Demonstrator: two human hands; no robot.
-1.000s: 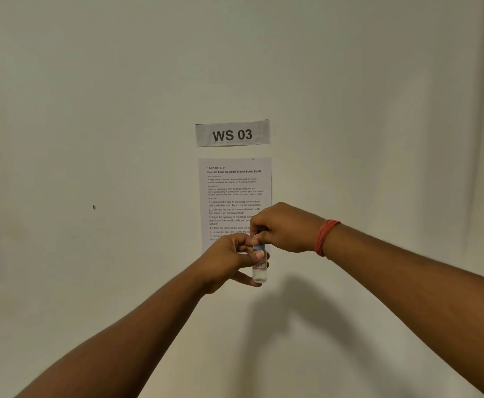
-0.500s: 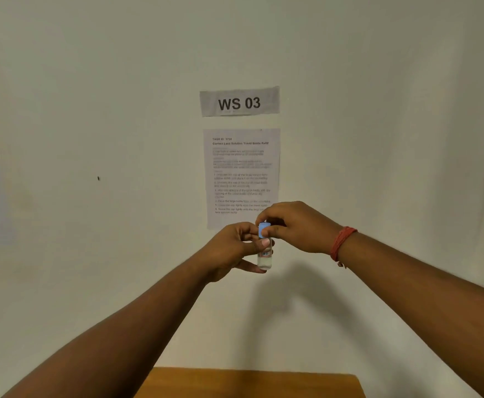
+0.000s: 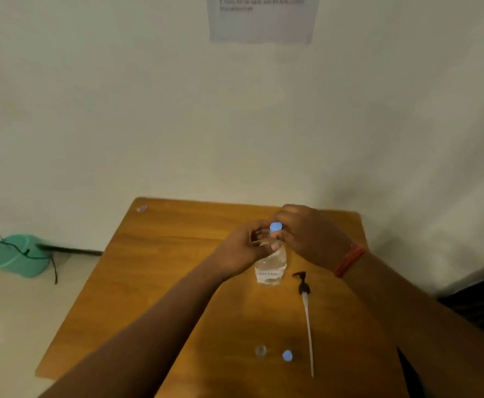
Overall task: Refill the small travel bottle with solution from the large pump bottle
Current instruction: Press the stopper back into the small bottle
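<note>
A smooth wooden table (image 3: pixel 154 254) fills the lower frame. Both hands grip the blue-capped small bottle (image 3: pixel 275 228) at centre: left hand (image 3: pixel 246 248), right hand (image 3: pixel 309 234). Behind it stands the clear large bottle (image 3: pixel 271 268); its black pump (image 3: pixel 304 285) lies just right.

Both arms reach forward, the left hand (image 3: pixel 248 247) and right hand (image 3: pixel 306 235) meeting with fingers curled, pinching the small bottle (image 3: pixel 275 235).

The table (image 3: pixel 160 271) stands against the wall (image 3: pixel 120 110), a sheet of paper (image 3: pixel 263 21) on the wall above it. Over the far middle, the left hand (image 3: pixel 243 251) and right hand (image 3: pixel 309 239) meet at the small bottle (image 3: pixel 275 229). Below them the large bottle (image 3: pixel 271 268) stands, the pump (image 3: pixel 306 317) lying just right. Nearer sit a small round piece (image 3: pixel 260 350) and, right of it, a cap (image 3: pixel 287 355). A bucket (image 3: pixel 16 255) lies on the floor, left (well apart from the table).
</note>
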